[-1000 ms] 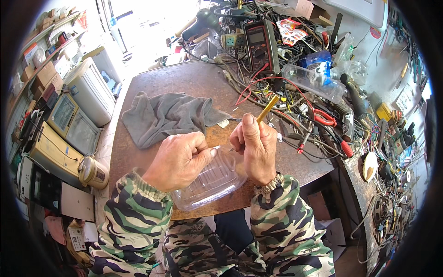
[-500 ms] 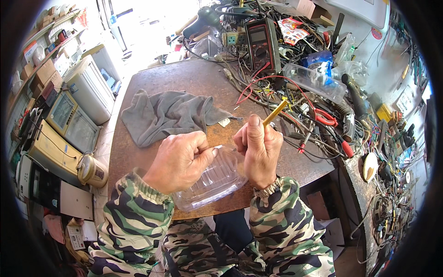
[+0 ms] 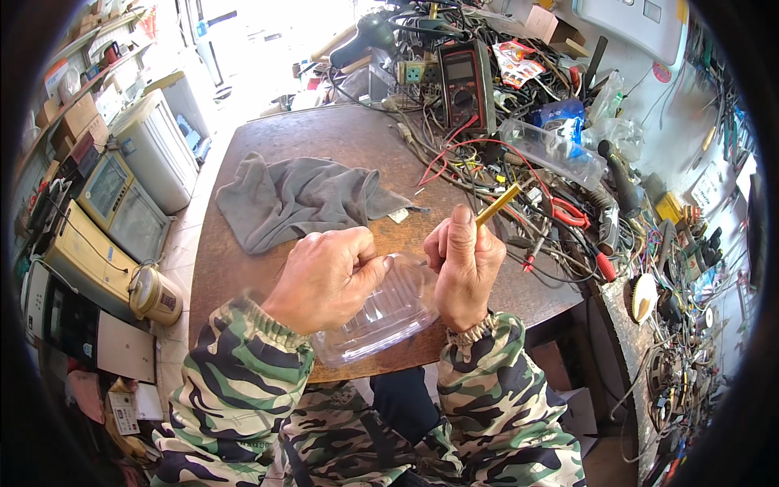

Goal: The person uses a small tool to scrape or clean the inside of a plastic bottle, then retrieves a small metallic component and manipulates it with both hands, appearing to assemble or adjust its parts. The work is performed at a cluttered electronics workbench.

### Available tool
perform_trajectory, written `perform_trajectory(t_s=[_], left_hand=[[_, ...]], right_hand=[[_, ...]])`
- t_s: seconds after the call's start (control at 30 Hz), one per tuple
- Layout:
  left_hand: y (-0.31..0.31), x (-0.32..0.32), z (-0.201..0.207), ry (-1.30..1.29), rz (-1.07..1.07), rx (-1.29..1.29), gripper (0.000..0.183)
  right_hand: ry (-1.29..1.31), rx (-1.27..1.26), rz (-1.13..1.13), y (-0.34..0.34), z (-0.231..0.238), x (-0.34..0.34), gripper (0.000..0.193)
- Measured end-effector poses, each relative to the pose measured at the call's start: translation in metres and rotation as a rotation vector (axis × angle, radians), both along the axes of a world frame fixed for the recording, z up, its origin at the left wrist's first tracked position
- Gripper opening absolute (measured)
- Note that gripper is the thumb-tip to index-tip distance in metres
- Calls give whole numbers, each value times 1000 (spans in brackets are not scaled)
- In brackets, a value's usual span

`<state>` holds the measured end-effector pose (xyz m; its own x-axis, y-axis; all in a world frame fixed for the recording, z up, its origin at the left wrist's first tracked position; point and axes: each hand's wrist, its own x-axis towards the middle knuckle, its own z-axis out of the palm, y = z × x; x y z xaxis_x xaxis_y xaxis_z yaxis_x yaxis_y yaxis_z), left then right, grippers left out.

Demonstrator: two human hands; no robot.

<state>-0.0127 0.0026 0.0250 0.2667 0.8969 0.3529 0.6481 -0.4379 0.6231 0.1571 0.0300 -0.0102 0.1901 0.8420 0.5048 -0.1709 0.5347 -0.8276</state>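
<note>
My left hand (image 3: 329,280) is closed, thumb against the curled fingers, at the upper left rim of a clear ribbed plastic container (image 3: 393,318). The container is tilted above the near edge of the brown table. My right hand (image 3: 465,272) is wrapped round a slim tool with a yellow handle (image 3: 497,209), thumb pointing up. That handle sticks out up and to the right; a thin tip shows on the other side, towards the container. Whether the tip touches the plastic I cannot tell. A crumpled grey cloth (image 3: 296,199) lies just beyond my left hand.
Tangled wires, red-handled pliers (image 3: 570,213) and a multimeter (image 3: 466,85) crowd the right side of the table (image 3: 324,126). An empty clear tray (image 3: 556,154) rests among them. On the floor at left stand a lidded bucket (image 3: 156,294) and several appliances.
My right hand and the yellow-handled tool have shifted slightly right. The left hand sits a little further right in view, still at the container. The whole view has moved slightly.
</note>
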Motion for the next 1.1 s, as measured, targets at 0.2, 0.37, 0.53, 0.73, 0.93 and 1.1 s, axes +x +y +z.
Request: perform_trajectory(t_s=[0.2, 0.37, 0.53, 0.73, 0.93, 1.1], left_hand=[[0, -1, 0, -7, -16, 15, 27], [-1, 0, 0, -3, 3, -26, 27], [-1, 0, -1, 16, 16, -10, 28], [1, -2, 1, 15, 25, -6, 30], [-3, 2, -2, -35, 63, -6, 29], [-4, 2, -1, 8, 76, -7, 25]], right_hand=[[34, 17, 42, 0, -4, 4, 46], [-23, 17, -24, -2, -1, 2, 53], [-28, -7, -51, -5, 1, 0, 52], [-7, -11, -197, -17, -2, -9, 53], [38, -24, -213, -14, -5, -10, 49], [96, -10, -187, -13, -7, -9, 42]])
